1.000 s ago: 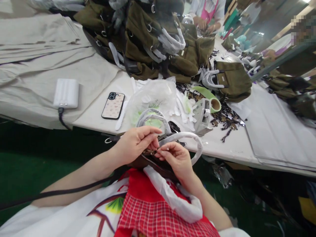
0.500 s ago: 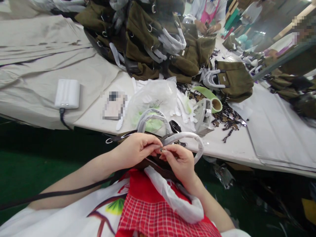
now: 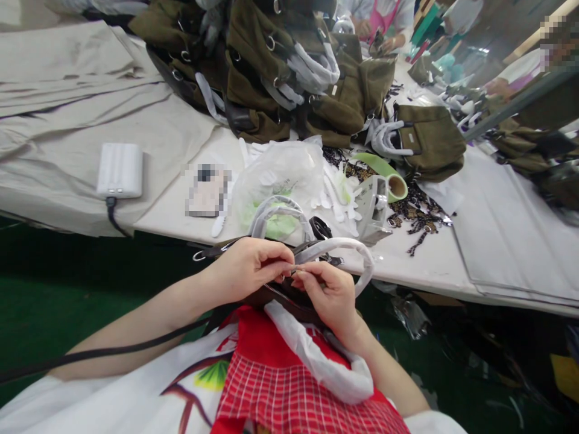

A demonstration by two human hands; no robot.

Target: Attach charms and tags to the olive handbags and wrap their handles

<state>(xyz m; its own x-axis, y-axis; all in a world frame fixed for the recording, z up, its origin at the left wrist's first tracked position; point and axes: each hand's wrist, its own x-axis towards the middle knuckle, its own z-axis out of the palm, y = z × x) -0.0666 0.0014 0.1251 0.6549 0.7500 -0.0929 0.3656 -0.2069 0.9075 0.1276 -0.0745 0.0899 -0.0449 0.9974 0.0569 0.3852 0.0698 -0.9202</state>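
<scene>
Both the left hand (image 3: 253, 268) and right hand (image 3: 330, 295), drawn together, pinch a tiny indistinct piece (image 3: 297, 267) over the handbag (image 3: 301, 308) at the worktable (image 3: 416, 265)'s near edge, handles (image 3: 344, 244) already wrapped, zip (image 3: 277, 292) apparently still undone.

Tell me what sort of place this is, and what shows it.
Probably a workshop where bags are made or finished: many similar olive bags are heaped on a long table, a green roll lies nearby, and another person is beyond the heap.
</scene>
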